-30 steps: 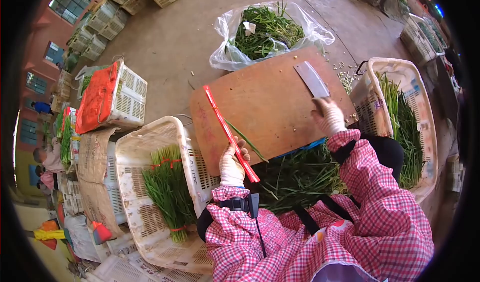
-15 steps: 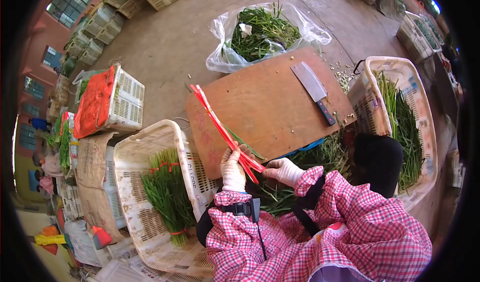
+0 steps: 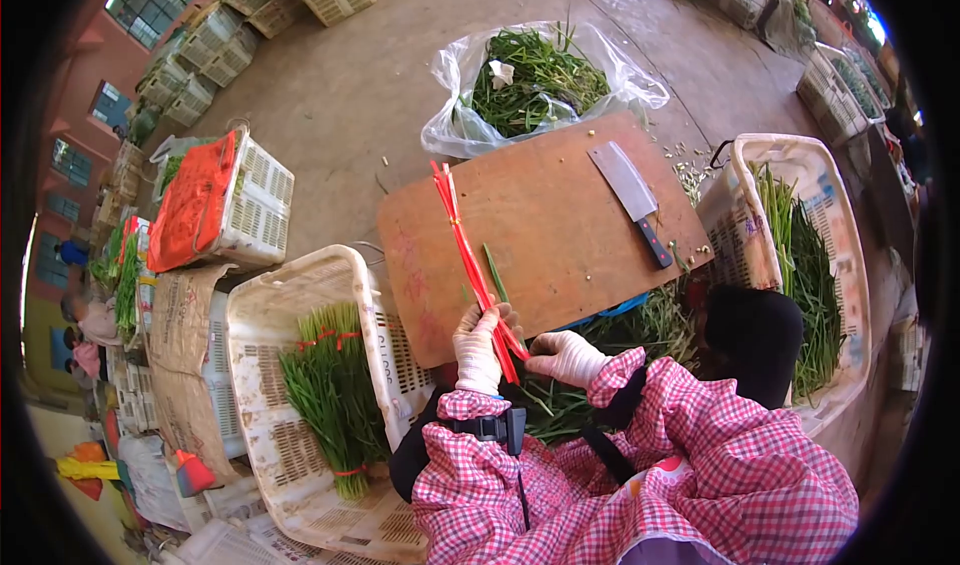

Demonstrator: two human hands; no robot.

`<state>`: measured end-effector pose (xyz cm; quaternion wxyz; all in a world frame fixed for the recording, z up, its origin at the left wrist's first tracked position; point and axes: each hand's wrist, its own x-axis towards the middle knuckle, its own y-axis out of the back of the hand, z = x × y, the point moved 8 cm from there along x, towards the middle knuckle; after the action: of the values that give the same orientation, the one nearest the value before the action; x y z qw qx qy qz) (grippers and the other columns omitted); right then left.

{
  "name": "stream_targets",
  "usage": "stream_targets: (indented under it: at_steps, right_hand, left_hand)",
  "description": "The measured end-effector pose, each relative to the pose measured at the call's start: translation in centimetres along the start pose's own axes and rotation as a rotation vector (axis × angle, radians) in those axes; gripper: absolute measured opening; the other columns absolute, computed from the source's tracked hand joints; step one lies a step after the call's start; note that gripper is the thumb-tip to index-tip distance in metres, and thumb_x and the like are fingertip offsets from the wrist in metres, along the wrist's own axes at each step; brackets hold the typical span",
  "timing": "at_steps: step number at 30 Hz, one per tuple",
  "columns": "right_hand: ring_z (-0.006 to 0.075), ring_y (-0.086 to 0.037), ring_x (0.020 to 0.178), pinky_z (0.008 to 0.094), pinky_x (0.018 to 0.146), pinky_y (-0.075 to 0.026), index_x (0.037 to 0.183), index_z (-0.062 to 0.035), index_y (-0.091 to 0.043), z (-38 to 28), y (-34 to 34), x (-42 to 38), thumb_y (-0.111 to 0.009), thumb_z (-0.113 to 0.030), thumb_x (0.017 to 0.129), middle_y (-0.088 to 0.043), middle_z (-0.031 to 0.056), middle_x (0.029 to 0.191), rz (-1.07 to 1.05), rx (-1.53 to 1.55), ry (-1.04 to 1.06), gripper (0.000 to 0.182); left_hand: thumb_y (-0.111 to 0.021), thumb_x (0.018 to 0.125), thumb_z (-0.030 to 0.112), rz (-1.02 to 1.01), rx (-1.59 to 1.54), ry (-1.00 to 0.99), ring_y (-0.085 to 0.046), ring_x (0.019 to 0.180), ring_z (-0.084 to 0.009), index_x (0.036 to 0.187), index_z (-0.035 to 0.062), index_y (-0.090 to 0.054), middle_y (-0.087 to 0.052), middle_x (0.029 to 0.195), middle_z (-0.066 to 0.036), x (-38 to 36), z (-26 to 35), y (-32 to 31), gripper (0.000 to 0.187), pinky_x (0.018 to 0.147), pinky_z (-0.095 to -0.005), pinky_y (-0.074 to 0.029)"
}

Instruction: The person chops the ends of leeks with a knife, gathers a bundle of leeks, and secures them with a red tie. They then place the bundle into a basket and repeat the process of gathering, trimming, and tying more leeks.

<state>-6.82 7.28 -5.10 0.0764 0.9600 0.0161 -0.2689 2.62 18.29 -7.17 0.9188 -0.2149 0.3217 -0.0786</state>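
Note:
A bundle of long red strips (image 3: 464, 243), held together by a small yellow band, slants over the near left part of a wooden board (image 3: 560, 235). My left hand (image 3: 481, 345), in a whitish glove or wrap, is closed round the lower part of the bundle. At the lower ends of the strips, my right hand (image 3: 568, 357) pinches a strip between thumb and fingers, close beside the left. One green leaf (image 3: 495, 273) lies on the board near my left fingers. Toward the board's far right side rests a cleaver (image 3: 628, 191) with a black handle.
On the left, a white crate (image 3: 345, 265) holds tied green stalks (image 3: 335, 395). Loose long greens (image 3: 820, 295) fill a crate (image 3: 750, 155) on the right. A clear plastic bag (image 3: 440, 115) of green trimmings stands beyond the board. More greens (image 3: 650, 325) lie below its near edge.
The red bundle has swung more upright, its far end shifting right in view. Both hands keep hold of it near the board's near edge. The whole view has shifted slightly.

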Motion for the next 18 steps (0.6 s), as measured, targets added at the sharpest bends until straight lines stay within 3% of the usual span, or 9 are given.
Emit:
stream_targets:
  at_steps: [2, 7, 10, 12, 13, 18]
  right_hand:
    - [0.0136, -0.061, 0.071, 0.0289, 0.069, -0.049, 0.1, 0.0005, -0.066, 1.0, 0.3, 0.2, -0.064, -0.021, 0.084, -0.066, 0.0057, 0.077, -0.012, 0.254, -0.156, 0.026]
    - [0.0125, -0.061, 0.069, 0.0288, 0.068, -0.049, 0.098, 0.0008, -0.066, 2.1, 1.9, 1.5, -0.063, -0.021, 0.086, -0.066, 0.0057, 0.078, 0.036, 0.064, 0.017, 0.025]
    - [0.0122, -0.062, 0.067, 0.028, 0.061, -0.049, 0.099, -0.0004, -0.065, 2.0, 2.5, 1.7, -0.062, -0.019, 0.085, -0.067, 0.0063, 0.079, 0.063, 0.092, 0.009, 0.023]
    - [0.012, -0.061, 0.064, 0.0269, 0.051, -0.047, 0.1, -0.0023, -0.065, 2.7, 3.5, 0.6, -0.06, -0.015, 0.083, -0.067, 0.0058, 0.079, 0.107, 0.259, -0.19, 0.022]
    - [0.0119, -0.061, 0.06, 0.0261, 0.044, -0.045, 0.106, -0.0041, -0.063, 3.0, 3.7, 0.4, -0.058, -0.013, 0.083, -0.067, 0.0045, 0.08, 0.113, 0.34, -0.143, 0.025]
    - [0.0134, -0.064, 0.067, 0.0254, 0.049, -0.047, 0.113, -0.0058, -0.059, 4.7, 3.1, -1.6, -0.058, -0.021, 0.087, -0.067, 0.005, 0.089, 0.12, 0.486, -0.184, 0.03]
  left_hand:
    - [-0.058, 0.09, 0.008, -0.023, -0.003, -0.008, -0.066, 0.076, -0.0248, 0.109, 0.0065, -0.061, -0.066, 0.092, -0.012, -0.2, 0.5, 0.0, 0.019, 0.063, -0.0394, -0.059]
    - [-0.058, 0.09, 0.006, -0.095, 0.125, -0.024, -0.067, 0.067, -0.0229, 0.103, 0.0043, -0.062, -0.067, 0.085, -0.011, -0.1, 0.2, -0.3, 0.014, 0.058, -0.0372, -0.058]
    - [-0.057, 0.09, 0.005, -0.078, 0.072, -0.018, -0.067, 0.066, -0.0227, 0.1, 0.003, -0.063, -0.067, 0.083, -0.011, 0.0, 0.3, -0.2, 0.012, 0.057, -0.0362, -0.058]
    - [-0.055, 0.091, 0.004, -0.057, 0.035, -0.057, -0.067, 0.066, -0.022, 0.1, 0.0023, -0.062, -0.067, 0.081, -0.012, 0.0, 0.8, 0.2, 0.012, 0.056, -0.0363, -0.057]
    - [-0.054, 0.091, 0.004, -0.046, 0.017, -0.05, -0.066, 0.065, -0.0225, 0.099, 0.0022, -0.061, -0.067, 0.081, -0.012, 0.1, 0.8, 0.6, 0.011, 0.056, -0.037, -0.057]
    - [-0.053, 0.091, 0.005, -0.018, -0.013, -0.045, -0.066, 0.065, -0.0228, 0.097, 0.0024, -0.059, -0.066, 0.08, -0.012, 0.3, 0.7, 1.0, 0.009, 0.056, -0.0379, -0.058]
